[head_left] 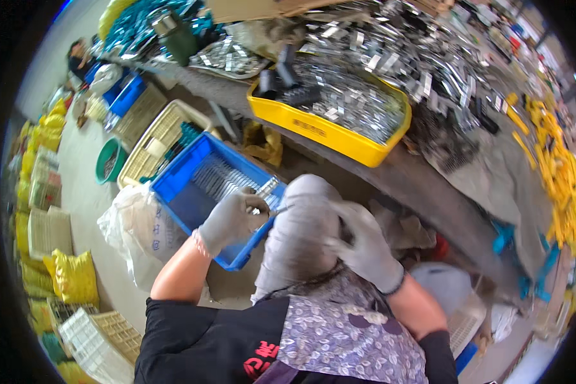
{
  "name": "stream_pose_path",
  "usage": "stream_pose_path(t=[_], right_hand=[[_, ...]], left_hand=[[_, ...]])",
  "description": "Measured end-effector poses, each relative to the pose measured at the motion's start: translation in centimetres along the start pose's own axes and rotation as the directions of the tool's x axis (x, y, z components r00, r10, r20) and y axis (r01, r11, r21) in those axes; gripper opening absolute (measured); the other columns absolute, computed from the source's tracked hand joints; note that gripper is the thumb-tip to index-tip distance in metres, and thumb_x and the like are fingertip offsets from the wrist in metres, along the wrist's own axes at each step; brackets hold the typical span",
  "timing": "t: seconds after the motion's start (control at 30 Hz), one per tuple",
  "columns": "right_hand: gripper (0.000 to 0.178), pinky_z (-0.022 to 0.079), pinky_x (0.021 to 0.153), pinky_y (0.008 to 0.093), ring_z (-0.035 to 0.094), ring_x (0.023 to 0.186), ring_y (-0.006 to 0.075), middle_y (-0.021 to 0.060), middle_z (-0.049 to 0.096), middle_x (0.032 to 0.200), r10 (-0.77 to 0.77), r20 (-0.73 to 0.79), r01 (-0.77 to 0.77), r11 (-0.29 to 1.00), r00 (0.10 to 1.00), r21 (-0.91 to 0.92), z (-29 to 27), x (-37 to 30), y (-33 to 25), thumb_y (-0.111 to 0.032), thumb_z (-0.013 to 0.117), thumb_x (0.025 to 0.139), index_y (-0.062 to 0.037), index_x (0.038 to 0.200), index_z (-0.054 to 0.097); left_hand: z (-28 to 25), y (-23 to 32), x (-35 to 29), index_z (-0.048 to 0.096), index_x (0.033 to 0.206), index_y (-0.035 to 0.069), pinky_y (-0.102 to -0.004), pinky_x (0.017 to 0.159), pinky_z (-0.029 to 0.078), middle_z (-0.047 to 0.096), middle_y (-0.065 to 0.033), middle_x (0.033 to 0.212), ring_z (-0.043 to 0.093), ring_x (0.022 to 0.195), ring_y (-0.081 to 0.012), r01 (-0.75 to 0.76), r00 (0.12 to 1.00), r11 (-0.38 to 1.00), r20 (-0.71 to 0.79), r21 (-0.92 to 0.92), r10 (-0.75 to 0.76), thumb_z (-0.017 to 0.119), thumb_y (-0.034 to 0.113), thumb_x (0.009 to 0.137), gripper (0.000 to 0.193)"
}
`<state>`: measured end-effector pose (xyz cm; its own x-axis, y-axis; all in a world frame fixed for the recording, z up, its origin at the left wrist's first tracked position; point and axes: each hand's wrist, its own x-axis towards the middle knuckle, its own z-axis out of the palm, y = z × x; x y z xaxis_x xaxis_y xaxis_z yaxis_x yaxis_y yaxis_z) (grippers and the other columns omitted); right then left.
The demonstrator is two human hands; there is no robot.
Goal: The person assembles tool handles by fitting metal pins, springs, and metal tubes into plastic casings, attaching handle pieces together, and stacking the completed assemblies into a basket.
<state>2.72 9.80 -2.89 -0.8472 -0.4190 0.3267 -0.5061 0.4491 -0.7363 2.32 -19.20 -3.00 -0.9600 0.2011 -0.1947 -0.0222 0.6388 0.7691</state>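
My left hand (232,221), in a grey glove, is closed over the near right side of a blue plastic crate (182,214). Between its fingers show small shiny metal pieces (256,210); their exact kind is too blurred to tell. Inside the crate lie rows of similar metal pieces (221,176). My right hand (367,248), gloved in grey as well, hovers over my covered knee (304,230). Its thumb and fingers are curved and apart, with nothing visible between them.
A yellow tub (317,128) full of metal parts sits at the edge of the workbench (441,185), backed by a heap of metal parts (390,45). Left of the blue crate stand a cream basket (144,144), a green basin (104,168) and a white sack (137,224). Yellow strips (550,173) lie far right.
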Motion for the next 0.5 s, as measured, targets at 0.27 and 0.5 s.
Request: stream_pose_path(t=[0.27,0.5], right_hand=[[0.025,0.049,0.086,0.0428,0.064,0.097,0.0367,0.0207,0.066,0.1,0.19,0.146,-0.218,0.952,0.971,0.215,-0.7,-5.7,-0.9,-0.017,0.064,0.089,-0.0019,0.109,0.063],[0.011,0.048,0.071,0.0238,0.059,0.078,0.0076,0.0018,0.067,0.086,0.679,-0.237,-0.548,0.713,0.695,0.436,-10.3,-17.1,0.3,-0.009,0.069,0.087,-0.0018,0.094,0.066]], left_hand=[[7.1,10.0,-2.6,0.074,0.094,0.005,-0.0389,0.074,0.047,0.057,-0.0179,0.09,0.059,0.084,-0.0337,-0.27,0.954,0.96,0.154,0.076,0.256,0.068,0.011,0.076,0.019],[10.1,9.8,-4.1,0.055,0.119,0.0,-0.0238,0.063,0.048,0.065,-0.0097,0.101,0.063,0.083,-0.0137,0.023,0.921,0.834,0.337,-0.551,0.197,0.067,0.006,0.083,0.039]])
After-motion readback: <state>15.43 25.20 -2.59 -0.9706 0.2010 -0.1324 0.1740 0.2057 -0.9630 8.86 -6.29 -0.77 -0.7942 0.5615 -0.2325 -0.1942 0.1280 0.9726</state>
